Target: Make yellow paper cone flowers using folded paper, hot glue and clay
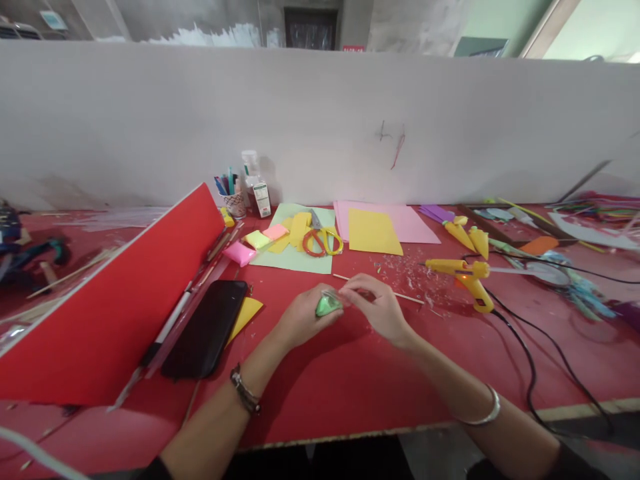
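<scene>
My left hand [305, 317] is closed around a small clear packet of green modelling clay [327, 305] over the middle of the table. Close by on the right, my right hand [377, 307] pinches the packet's clear plastic edge with its fingertips. Behind the hands a thin wooden stick [407, 298] lies on the red tabletop. Similar packets lie further back on the left: a pink packet [240, 253], a yellow packet [257, 239] and an orange packet [276, 231]. Scissors [323, 240] with red and yellow handles rest on green paper [320, 264].
A yellow glue gun [465, 270], its light on, lies at right with black cables [523, 340]. At left are a black phone [205, 330] and a slanted red board [125, 300]. Yellow paper [375, 231], a pen cup [233, 203] and a white partition [310, 127] stand behind.
</scene>
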Demonstrator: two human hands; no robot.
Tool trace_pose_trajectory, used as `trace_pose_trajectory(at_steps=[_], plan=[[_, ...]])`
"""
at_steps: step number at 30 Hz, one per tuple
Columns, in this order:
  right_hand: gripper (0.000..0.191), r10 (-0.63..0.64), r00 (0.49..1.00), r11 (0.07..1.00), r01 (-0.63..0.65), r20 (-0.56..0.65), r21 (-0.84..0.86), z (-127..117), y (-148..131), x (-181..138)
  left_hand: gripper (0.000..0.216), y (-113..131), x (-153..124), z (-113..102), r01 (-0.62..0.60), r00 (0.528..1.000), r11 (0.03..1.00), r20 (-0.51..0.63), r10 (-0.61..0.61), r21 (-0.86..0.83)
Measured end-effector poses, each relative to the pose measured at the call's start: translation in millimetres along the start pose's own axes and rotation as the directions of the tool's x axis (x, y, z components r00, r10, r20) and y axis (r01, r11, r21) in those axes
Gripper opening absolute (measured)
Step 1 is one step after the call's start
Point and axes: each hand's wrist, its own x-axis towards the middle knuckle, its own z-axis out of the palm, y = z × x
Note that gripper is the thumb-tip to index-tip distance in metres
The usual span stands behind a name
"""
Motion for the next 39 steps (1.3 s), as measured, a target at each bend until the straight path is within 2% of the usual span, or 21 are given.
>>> trace_pose_trajectory(at_steps=[4, 6, 9, 15, 19, 22, 26, 32, 39], plan=[[0.005, 0.063, 0.997, 0.996, -0.066, 0.046, 0.055, -0.9, 0.2, -0.5, 0.017, 2.5, -1.1, 0.2, -0.029, 1.0, 0.999, -0.003, 0.029, -0.028], [0.008, 0.092, 0.995, 0.993, -0.095, 0.051, 0.063, -0.6, 0.8, -0.8, 0.018, 3.9, -1.0, 0.8, -0.015, 1.0, 0.999, -0.009, 0.015, -0.044], [0.007, 0.102, 0.989, 0.994, -0.099, 0.109, -0.034, -1.4, 0.6, -0.4, 0.017, 4.3, -1.9, 1.4, 0.0, 1.0, 0.999, 0.003, 0.0, -0.039], [0.014, -0.007, 0.994, 0.964, 0.035, 0.105, -0.265, -5.5, -1.4, -0.3, 0.022, 3.4, -5.7, 3.6, 0.018, 1.0, 0.984, 0.02, -0.015, -0.175], [0.013, -0.1, 0.99, 0.934, 0.129, 0.102, -0.334, -4.8, 1.5, -1.5, 0.023, 5.6, -2.2, 4.8, 0.016, 0.998, 0.976, -0.05, -0.027, -0.217], [0.014, -0.114, 0.986, 0.922, 0.15, 0.12, -0.357, -4.8, 4.4, -2.1, 0.022, 5.2, 2.1, 3.4, 0.025, 0.995, 0.949, -0.079, -0.053, -0.315], [0.014, -0.056, 0.982, 0.932, 0.115, 0.179, -0.343, -6.4, 5.6, -1.9, 0.022, 3.5, 4.5, 1.3, 0.093, 0.993, 0.934, -0.036, -0.113, -0.346], [0.025, 0.05, 0.943, 0.969, 0.033, 0.328, -0.243, -7.6, 0.8, -1.6, 0.023, 8.2, 3.1, 3.5, 0.044, 0.998, 0.959, -0.038, -0.057, -0.279], [0.025, 0.025, 0.951, 0.996, 0.003, 0.309, -0.092, -5.2, -4.6, -4.3, 0.027, 12.6, 2.4, 3.0, 0.053, 0.998, 0.939, -0.012, -0.061, -0.34]])
